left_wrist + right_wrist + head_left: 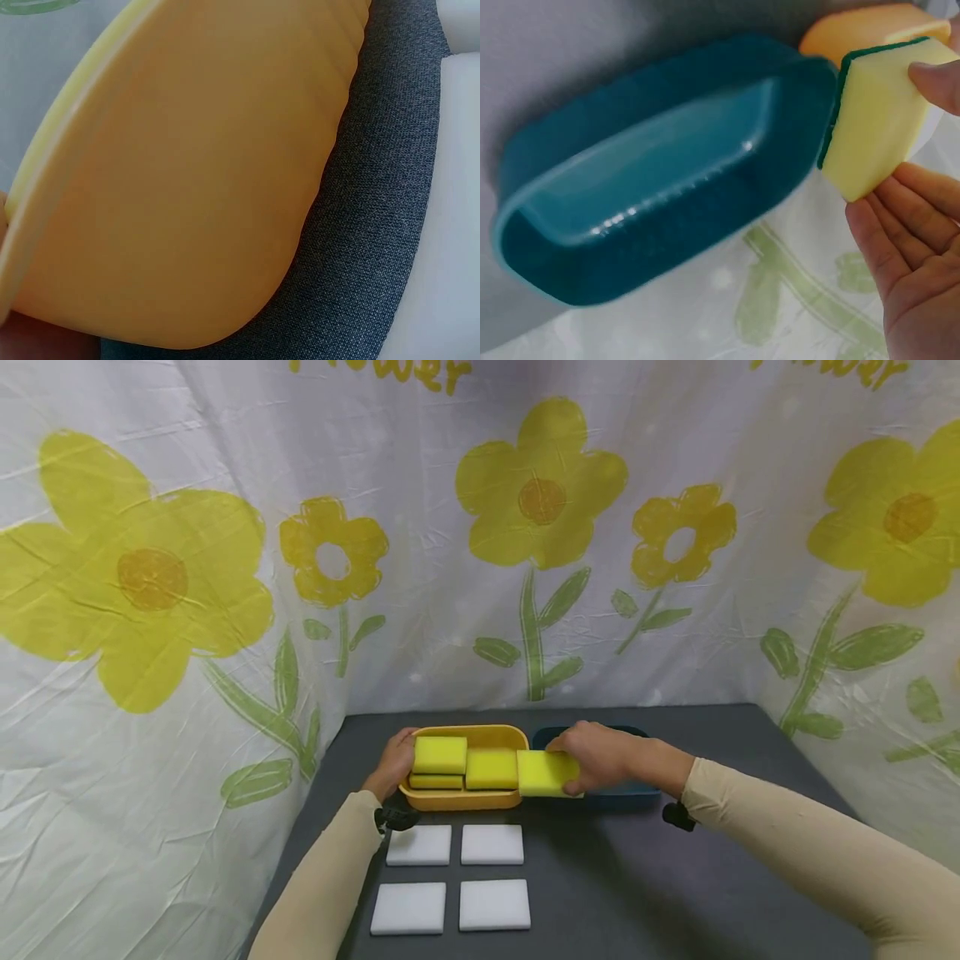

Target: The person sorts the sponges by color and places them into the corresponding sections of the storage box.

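Observation:
My right hand [606, 755] pinches a yellow sponge [546, 774] between thumb and fingers, above where the orange-yellow tub and the teal tub meet. In the right wrist view, a dark green scouring layer backs this sponge [881, 112]. My left hand [393, 763] grips the left end of the orange-yellow tub [465, 802]; the tub's outer wall [195, 180] fills most of the left wrist view. Inside that tub lie more yellow sponges [440, 753], some stacked at the left. The teal tub [660, 187] is partly hidden by my right hand in the head view.
Several white rectangular pads [494, 905] lie in two rows on the dark grey cloth-covered table [637, 877], in front of the orange-yellow tub. A white curtain [427, 652] with printed flowers hangs behind the table and at its sides.

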{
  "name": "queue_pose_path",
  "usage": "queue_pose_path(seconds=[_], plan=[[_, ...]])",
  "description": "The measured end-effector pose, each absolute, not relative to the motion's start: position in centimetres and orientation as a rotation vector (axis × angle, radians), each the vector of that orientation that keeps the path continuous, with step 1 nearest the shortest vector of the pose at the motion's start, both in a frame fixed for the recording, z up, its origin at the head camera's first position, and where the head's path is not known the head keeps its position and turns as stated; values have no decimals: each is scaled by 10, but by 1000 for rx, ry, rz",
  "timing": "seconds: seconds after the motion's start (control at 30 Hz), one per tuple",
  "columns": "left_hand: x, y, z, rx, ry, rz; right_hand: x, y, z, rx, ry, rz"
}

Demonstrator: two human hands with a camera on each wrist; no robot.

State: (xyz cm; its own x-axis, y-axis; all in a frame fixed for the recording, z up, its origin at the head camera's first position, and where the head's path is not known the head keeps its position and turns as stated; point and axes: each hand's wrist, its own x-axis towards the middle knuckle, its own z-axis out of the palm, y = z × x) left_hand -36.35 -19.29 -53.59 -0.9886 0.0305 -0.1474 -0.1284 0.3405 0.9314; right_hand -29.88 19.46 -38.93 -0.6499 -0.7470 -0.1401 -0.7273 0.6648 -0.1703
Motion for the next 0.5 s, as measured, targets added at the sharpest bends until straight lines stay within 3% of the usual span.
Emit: queue_pose_path(seconds=[0.5], plan=[[-365,-193,-539,-66,2454,1740,-335,159,-384,-1256,2691,-108]])
